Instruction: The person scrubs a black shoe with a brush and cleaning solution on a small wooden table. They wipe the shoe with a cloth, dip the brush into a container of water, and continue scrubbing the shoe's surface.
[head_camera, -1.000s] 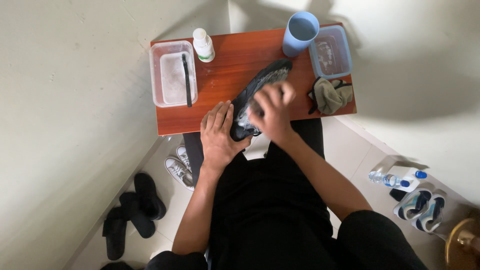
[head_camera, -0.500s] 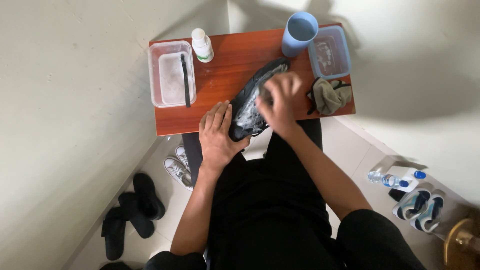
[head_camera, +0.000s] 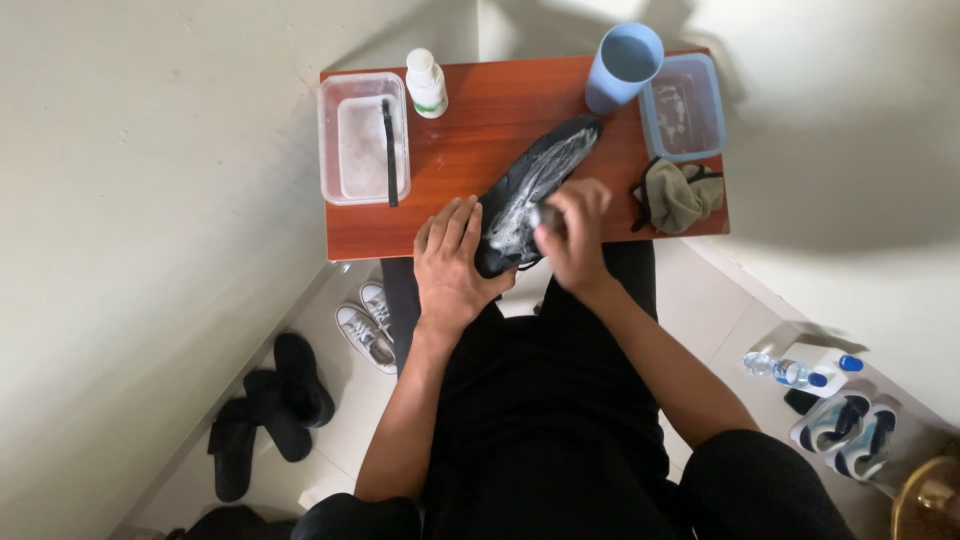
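We see: bare forearms, no sleeves showing below the elbow | left hand (head_camera: 452, 268) and right hand (head_camera: 572, 232) ungloved, no rings or watch visible to us | black trousers (head_camera: 545, 420) | black top

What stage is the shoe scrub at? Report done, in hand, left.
Done: white foam covers much of the black shoe lying on the wooden table. In hand: the left hand steadies its heel end while the right hand presses a small scrubber on it. Left: the foam is not wiped off; the olive cloth lies untouched.
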